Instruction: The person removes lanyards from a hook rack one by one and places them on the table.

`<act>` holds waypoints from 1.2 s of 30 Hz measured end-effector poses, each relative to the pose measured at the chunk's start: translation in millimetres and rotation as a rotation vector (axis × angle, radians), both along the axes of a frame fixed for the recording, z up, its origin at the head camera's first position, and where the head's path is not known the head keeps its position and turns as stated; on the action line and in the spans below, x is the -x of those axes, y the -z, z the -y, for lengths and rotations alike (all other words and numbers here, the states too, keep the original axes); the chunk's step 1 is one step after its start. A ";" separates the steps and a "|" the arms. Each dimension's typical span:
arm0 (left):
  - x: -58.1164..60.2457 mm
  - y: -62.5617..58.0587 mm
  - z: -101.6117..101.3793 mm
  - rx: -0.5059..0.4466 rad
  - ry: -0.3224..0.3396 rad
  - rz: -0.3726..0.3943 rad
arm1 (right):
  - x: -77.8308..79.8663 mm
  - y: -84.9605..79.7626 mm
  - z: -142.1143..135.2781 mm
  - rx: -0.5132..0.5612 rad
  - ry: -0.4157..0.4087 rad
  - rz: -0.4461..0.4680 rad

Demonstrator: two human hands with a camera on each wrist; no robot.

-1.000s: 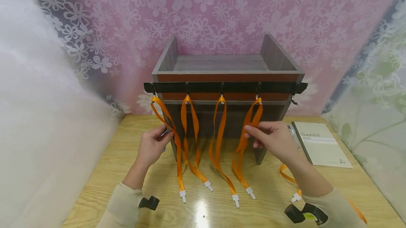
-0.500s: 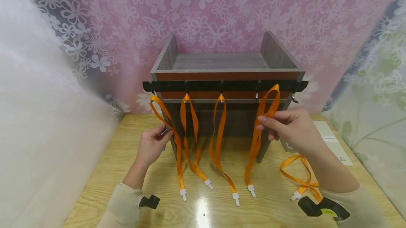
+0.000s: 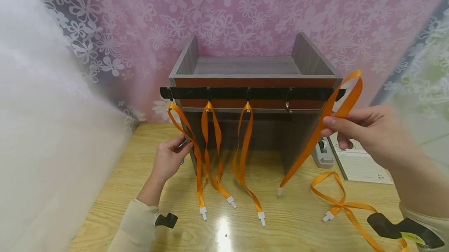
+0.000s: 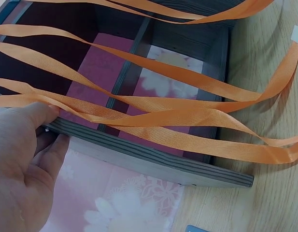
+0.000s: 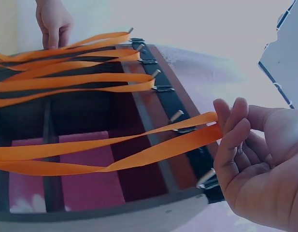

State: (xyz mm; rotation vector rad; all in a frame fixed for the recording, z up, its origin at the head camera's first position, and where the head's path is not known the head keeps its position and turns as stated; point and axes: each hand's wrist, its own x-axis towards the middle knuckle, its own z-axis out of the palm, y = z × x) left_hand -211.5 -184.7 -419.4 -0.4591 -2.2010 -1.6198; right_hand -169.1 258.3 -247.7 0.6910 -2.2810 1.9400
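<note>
Head view: we see our right hand point(image 3: 365, 131) clamped on an orange strap point(image 3: 308, 145), thumb and fingers together just below its looped end. It is a flat ribbon folded into two strands. Its loop rises above the fingers at the right end of a black rail point(image 3: 268, 93); the rest slants straight down leftward to a white clip point(image 3: 280, 191) above or on the desk point(image 3: 115, 205), we cannot tell which. From the right wrist, the strands spread slightly apart. Our left hand point(image 3: 170, 158) grips the left side of a grey shelf point(image 3: 245, 67).

Three more orange straps point(image 3: 246, 139) hang from the rail. Another strap point(image 3: 361, 206) lies crossed on the desk, near a notebook point(image 3: 363, 166) and a tape dispenser point(image 3: 323, 154).

A second ago, the pinched strap hung on the fourth hook point(image 3: 288, 107) from the left; now it is off, carried right and higher. Our left hand has stayed put.
</note>
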 end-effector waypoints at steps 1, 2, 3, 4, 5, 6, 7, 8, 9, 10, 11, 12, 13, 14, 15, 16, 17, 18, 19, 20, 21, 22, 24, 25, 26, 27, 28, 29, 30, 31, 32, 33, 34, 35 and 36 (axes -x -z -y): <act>0.1 0.4 0.2 -0.002 0.002 -0.001 | -1.3 -1.3 -2.6 0.004 0.006 0.005; 0.2 0.8 0.4 -0.005 0.004 -0.002 | -2.4 -2.4 -5.0 -0.003 0.014 -0.001; 0.5 1.2 0.6 -0.004 0.004 -0.004 | -3.2 -3.2 -7.4 0.006 0.010 -0.007; 0.5 1.1 0.6 -0.005 0.005 -0.005 | -3.5 -3.5 -9.7 0.021 -0.005 -0.017; 0.5 1.3 0.5 -0.008 0.006 -0.003 | -3.7 -3.6 -12.0 0.031 -0.018 -0.034; 0.5 1.3 0.5 -0.010 0.008 -0.001 | -4.0 -3.6 -14.4 0.045 -0.033 -0.043; 0.5 0.7 0.3 -0.013 0.010 0.001 | -4.3 -3.7 -16.8 0.051 -0.042 -0.061; 0.3 0.2 0.0 -0.014 0.011 0.003 | -4.6 -3.6 -19.4 0.063 -0.060 -0.079; 0.3 0.0 0.0 -0.012 0.012 0.004 | -5.0 -3.3 -21.9 0.080 -0.077 -0.083; 0.2 -0.1 0.0 -0.014 0.012 0.007 | -5.6 -2.8 -24.1 0.085 -0.083 -0.092; 0.4 0.2 0.3 -0.013 0.010 0.008 | -6.7 -2.4 -26.0 0.078 -0.072 -0.093; 0.2 0.1 0.4 -0.012 0.006 0.006 | -7.6 -1.9 -27.7 0.071 -0.063 -0.093; 0.4 0.4 0.8 -0.012 0.004 0.005 | -8.8 -1.2 -29.2 0.044 -0.039 -0.101; 0.7 0.8 1.1 -0.013 0.002 0.003 | -10.1 -0.3 -30.7 0.024 -0.023 -0.103; 1.0 1.0 1.3 -0.013 0.001 0.000 | -12.1 0.5 -31.7 -0.037 0.020 -0.116; 1.1 1.1 1.4 -0.015 0.000 -0.003 | -14.2 1.4 -33.0 -0.095 0.059 -0.129; 1.1 1.2 1.4 -0.015 0.001 -0.005 | -16.3 2.6 -34.5 -0.155 0.095 -0.140; 1.0 1.0 1.4 -0.016 0.002 -0.004 | -17.9 4.2 -36.7 -0.175 0.100 -0.144; 1.0 1.3 1.5 -0.013 0.002 0.000 | -19.7 5.8 -38.8 -0.208 0.113 -0.149; 0.6 1.4 1.4 -0.010 0.003 0.005 | -21.5 7.6 -40.5 -0.248 0.131 -0.153; 0.2 1.6 1.3 -0.009 0.004 0.010 | -23.2 9.4 -42.2 -0.293 0.153 -0.150; -0.2 1.4 1.5 -0.009 0.004 0.016 | -23.7 11.4 -44.1 -0.291 0.139 -0.137; -0.9 1.5 1.8 -0.008 0.003 0.029 | -24.2 16.2 -46.4 -0.292 0.111 -0.110; -1.2 1.9 2.0 -0.007 0.003 0.035 | -25.0 18.6 -46.9 -0.327 0.116 -0.099; -1.3 2.1 2.0 -0.011 0.006 0.039 | -25.5 21.4 -47.3 -0.349 0.110 -0.088; -1.3 2.3 2.1 -0.012 0.006 0.041 | -25.6 24.2 -48.1 -0.359 0.089 -0.071; -1.3 2.5 2.2 -0.011 0.005 0.044 | -25.7 27.0 -48.7 -0.374 0.064 -0.061; -1.2 2.5 2.3 -0.011 0.005 0.045 | -26.1 29.6 -49.2 -0.402 0.048 -0.052; -1.1 2.4 2.2 -0.012 0.005 0.045 | -26.4 32.1 -49.5 -0.433 0.035 -0.038; -1.0 2.2 2.1 -0.014 0.007 0.043 | -26.6 34.4 -49.7 -0.473 0.028 -0.030; -0.9 1.9 2.0 -0.014 0.008 0.041 | -26.6 36.6 -49.7 -0.511 0.016 -0.018; -0.7 1.7 2.0 -0.012 0.008 0.037 | -26.5 38.7 -49.6 -0.548 0.004 -0.009; -0.5 1.5 1.9 -0.011 0.007 0.034 | -26.2 41.1 -49.4 -0.572 -0.007 0.001; -0.4 1.3 1.8 -0.009 0.006 0.028 | -25.9 43.7 -48.9 -0.590 -0.015 0.014; -0.3 1.1 1.8 -0.008 0.005 0.023 | -25.2 46.4 -48.5 -0.599 -0.034 0.025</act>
